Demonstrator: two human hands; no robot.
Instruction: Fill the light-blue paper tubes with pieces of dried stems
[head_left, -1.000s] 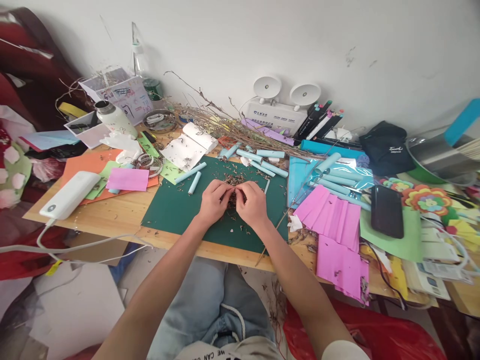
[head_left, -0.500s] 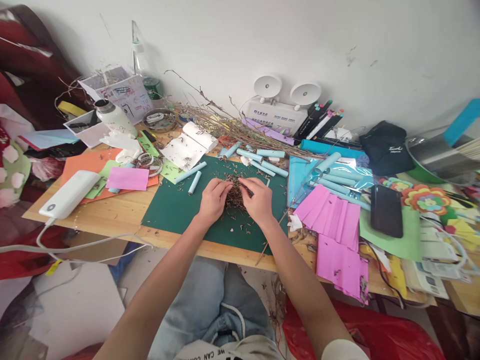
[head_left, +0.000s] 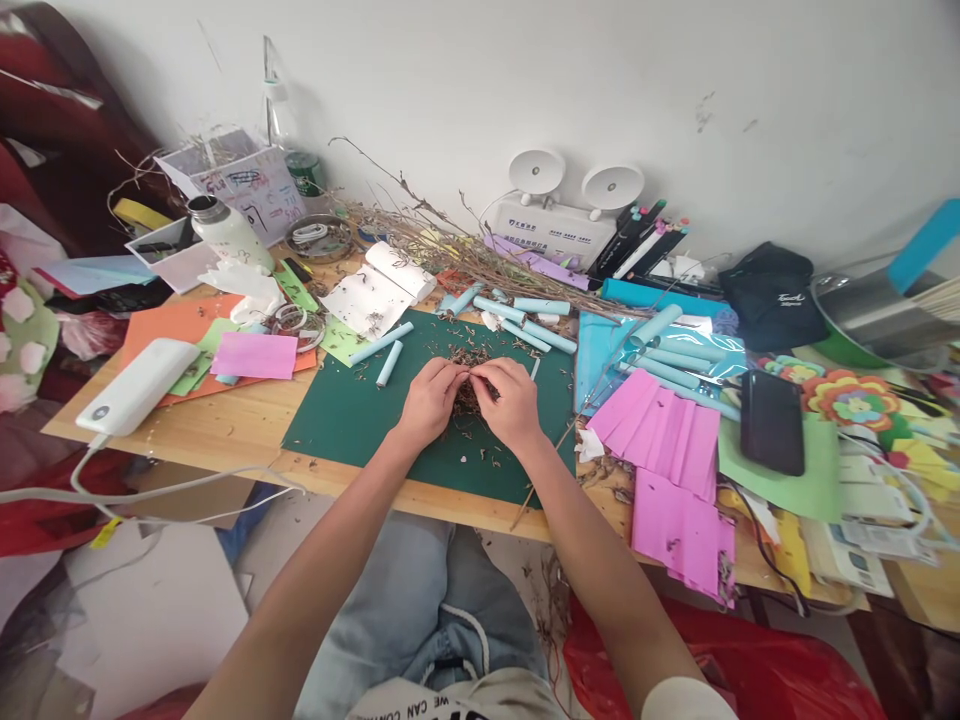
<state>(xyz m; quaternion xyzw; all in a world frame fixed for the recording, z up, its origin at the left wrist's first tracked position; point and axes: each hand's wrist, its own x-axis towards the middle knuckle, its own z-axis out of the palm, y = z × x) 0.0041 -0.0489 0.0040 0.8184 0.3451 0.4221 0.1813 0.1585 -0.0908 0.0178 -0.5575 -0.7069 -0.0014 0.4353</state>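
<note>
Over a dark green cutting mat (head_left: 360, 440), my left hand (head_left: 433, 402) and my right hand (head_left: 510, 402) meet fingertip to fingertip. Both are closed in a pinch above a small heap of dried brown plant bits (head_left: 469, 355). Whatever lies between the fingertips is too small to make out, though it may be a bit of the dry plant. Light blue paper tubes (head_left: 389, 363) lie to the left of the heap, and several more tubes (head_left: 549, 336) rest along the mat's far edge. Loose crumbs are scattered over the mat.
Dry twigs (head_left: 450, 245) lie along the wall, before a white emergency lamp (head_left: 551, 232). Pink paper strips (head_left: 660, 430) and a black phone (head_left: 772, 422) are on the right. At left sit a white power bank (head_left: 139, 385) with a cable and an uncapped bottle (head_left: 229, 235).
My right hand has shifted slightly left, so the fingertips of both hands, apart before, now touch over the heap. My left hand has barely moved.
</note>
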